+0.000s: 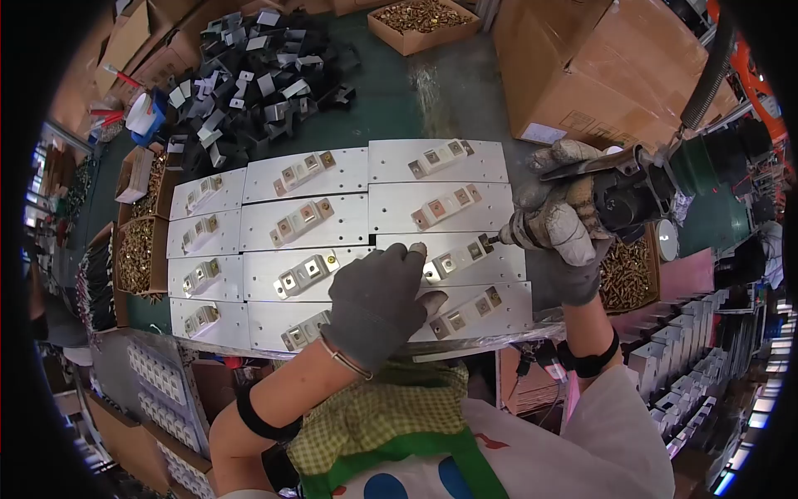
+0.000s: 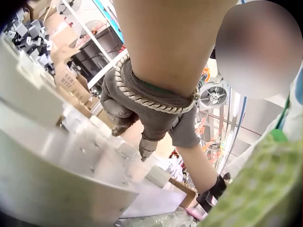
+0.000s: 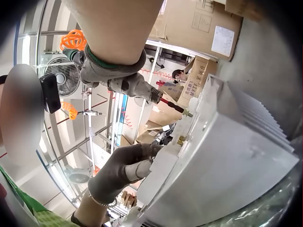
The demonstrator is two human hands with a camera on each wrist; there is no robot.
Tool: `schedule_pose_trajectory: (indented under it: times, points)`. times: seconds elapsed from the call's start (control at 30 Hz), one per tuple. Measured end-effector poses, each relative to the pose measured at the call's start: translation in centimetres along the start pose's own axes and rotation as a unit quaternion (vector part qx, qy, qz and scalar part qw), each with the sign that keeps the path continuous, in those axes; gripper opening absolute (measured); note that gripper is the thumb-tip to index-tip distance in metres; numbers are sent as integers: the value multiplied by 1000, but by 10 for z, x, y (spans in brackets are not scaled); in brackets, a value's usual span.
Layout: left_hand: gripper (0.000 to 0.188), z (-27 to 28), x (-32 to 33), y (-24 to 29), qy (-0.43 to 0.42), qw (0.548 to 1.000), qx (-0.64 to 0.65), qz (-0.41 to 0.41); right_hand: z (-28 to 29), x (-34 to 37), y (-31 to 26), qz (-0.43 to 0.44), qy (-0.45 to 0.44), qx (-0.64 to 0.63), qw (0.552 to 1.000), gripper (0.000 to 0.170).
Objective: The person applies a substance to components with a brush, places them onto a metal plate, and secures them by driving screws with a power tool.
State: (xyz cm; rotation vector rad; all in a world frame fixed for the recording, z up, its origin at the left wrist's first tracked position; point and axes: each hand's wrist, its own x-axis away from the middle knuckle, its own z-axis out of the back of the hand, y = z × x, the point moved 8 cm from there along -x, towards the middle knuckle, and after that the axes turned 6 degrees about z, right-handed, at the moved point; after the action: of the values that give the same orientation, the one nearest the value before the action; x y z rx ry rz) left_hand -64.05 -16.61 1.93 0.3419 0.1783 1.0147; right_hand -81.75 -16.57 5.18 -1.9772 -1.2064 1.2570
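Note:
In a grey glove, my right hand (image 1: pixel 569 212) grips a power screwdriver (image 1: pixel 636 200) at the right of the plates. The driver's bit (image 3: pixel 171 105) points down at a screw (image 3: pixel 188 114) on the far end of a pale terminal block (image 1: pixel 455 259). That block lies on a silvery metal plate (image 1: pixel 511 266) in the right column, third row from the back. My left hand (image 1: pixel 378 303), also gloved, is at the near end of the same block, index finger and thumb spread apart. Its fingertips (image 2: pixel 147 150) point down at the plates; their exact contact is hidden.
Several similar plates (image 1: pixel 349 158) with blocks lie in rows. Behind them is a heap of black brackets (image 1: pixel 258 91). Boxes of brass-coloured screws (image 1: pixel 424 17) stand at the back, left and right. A big cardboard box (image 1: pixel 607 75) stands back right, beside the driver's hanging hose (image 1: pixel 711 75).

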Motion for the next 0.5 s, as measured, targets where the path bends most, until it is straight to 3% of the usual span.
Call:
schedule_pose_trajectory:
  times: [0.2,0.33,0.43,0.5]
  points:
    - [49,-32,-13,5,21,999,18,35,2,2,-2,36,-23,163,986,59]
    - [43,-40,-9,0,54,993,100,42,5,8,9,-4,-21,60,998,59]
    - [40,-39,-9,0,62,990,121,45,1,6,4,-7,-29,92,995,59]
    - [40,-39,-8,0,68,989,125,41,-1,7,-1,36,-15,127,991,59]
